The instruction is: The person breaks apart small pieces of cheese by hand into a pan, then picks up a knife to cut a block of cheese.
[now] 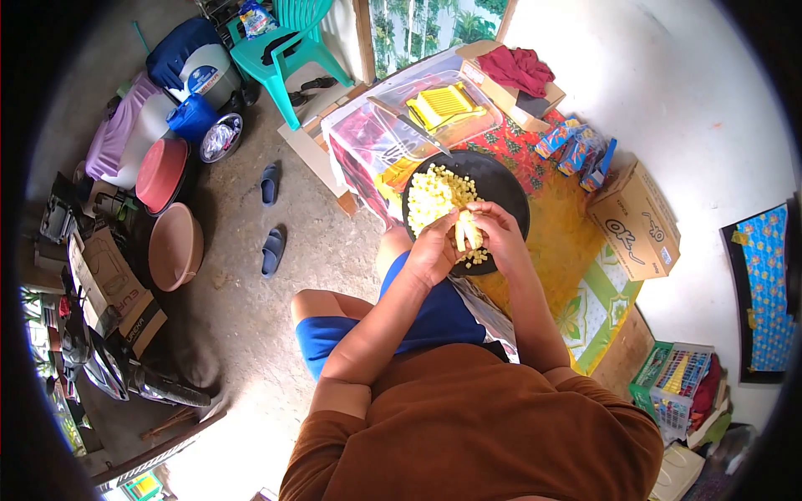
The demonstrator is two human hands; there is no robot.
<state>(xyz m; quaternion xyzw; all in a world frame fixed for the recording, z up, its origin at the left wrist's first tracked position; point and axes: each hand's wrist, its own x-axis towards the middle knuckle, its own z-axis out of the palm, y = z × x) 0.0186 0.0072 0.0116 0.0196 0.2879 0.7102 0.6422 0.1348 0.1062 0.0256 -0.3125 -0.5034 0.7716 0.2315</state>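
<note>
Over a round black tray (510,188), my left hand (433,252) and my right hand (499,237) come together around a bundle of pale yellow strips (469,232). Fingers of both hands are closed on the strips, which fan apart a little at the lower end. A heap of small pale yellow cubes (436,192) fills the tray's left side, just beyond my fingers. A few loose cubes (477,255) lie near the tray's front rim, below the strips.
Behind the tray stands a clear plastic bin (359,125) with a yellow ribbed plastic piece (445,106) on it. Cardboard boxes (637,219) stand at right. Slippers (272,250), a pink basin (175,247) and a green chair (284,57) are on the floor at left.
</note>
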